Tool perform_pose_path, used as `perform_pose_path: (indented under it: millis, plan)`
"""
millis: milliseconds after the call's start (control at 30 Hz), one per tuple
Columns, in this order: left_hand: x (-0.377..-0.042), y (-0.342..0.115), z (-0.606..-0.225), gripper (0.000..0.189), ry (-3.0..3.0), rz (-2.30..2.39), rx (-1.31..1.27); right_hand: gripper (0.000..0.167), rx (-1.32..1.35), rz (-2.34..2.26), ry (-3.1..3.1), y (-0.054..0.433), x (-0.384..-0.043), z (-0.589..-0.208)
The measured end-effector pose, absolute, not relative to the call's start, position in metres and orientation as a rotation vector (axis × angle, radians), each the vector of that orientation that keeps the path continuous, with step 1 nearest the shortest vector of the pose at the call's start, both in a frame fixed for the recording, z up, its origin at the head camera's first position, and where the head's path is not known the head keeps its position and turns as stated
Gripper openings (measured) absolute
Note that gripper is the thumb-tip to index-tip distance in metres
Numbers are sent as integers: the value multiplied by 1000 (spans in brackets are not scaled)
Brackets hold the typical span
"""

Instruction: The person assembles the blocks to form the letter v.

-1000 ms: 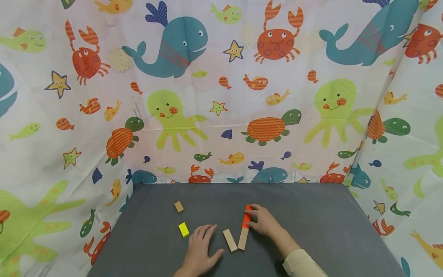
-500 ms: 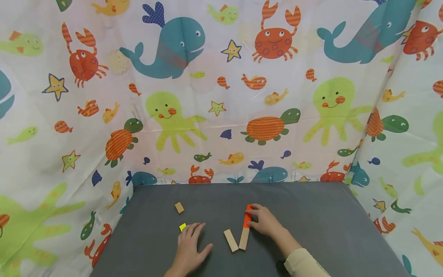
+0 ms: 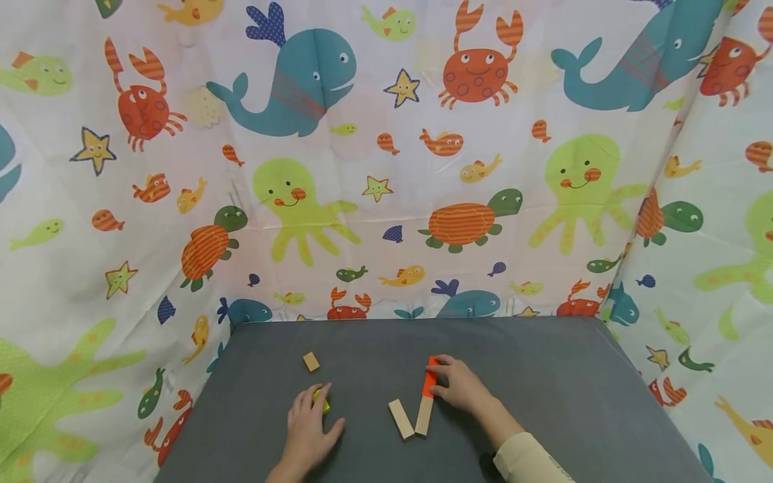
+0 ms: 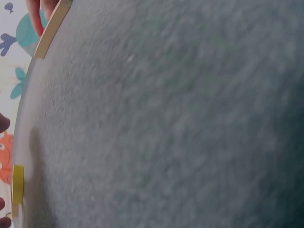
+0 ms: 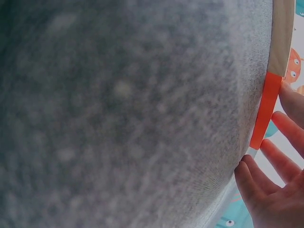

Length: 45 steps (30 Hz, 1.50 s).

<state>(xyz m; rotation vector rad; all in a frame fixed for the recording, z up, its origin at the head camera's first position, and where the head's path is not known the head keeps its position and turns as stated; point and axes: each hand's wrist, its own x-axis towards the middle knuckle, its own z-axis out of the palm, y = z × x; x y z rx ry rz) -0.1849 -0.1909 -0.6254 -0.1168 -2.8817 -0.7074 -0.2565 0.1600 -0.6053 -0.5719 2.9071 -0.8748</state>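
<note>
In the head view my left hand [image 3: 304,429] is over the yellow block [image 3: 326,406], its fingers reaching across the far part and its thumb held apart to the right. The left wrist view has the yellow block [image 4: 18,184] at the left edge, with fingertips beside it. My right hand [image 3: 464,386] holds the orange block [image 3: 429,384], index finger across its far part and thumb at its right side. That block lies end to end with a plain wooden block [image 3: 424,417]. A second wooden block [image 3: 401,419] slants away, their near ends meeting in a V.
A small wooden block [image 3: 311,362] lies beyond my left hand. The grey table [image 3: 543,376] meets a curtain [image 3: 386,268] printed with sea animals at its back and sides.
My left hand has moved left, from beside the yellow block to over it, covering much of it. My right hand stays at the orange block.
</note>
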Motion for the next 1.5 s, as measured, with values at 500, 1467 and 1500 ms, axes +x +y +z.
perform_pose_path:
  millis: [500, 1467, 1500]
  plan:
    - [-197, -200, -632, 57, -2886, -791, -49, 45, -571, -879, 2906, 161, -255, -605]
    - [-203, -177, -606, 53, -2835, -1044, 66, 46, -563, -862, 2908, 159, -256, -606]
    - [-204, -174, -605, 53, -2835, -1067, 76, 46, -566, -864, 2911, 159, -256, -606]
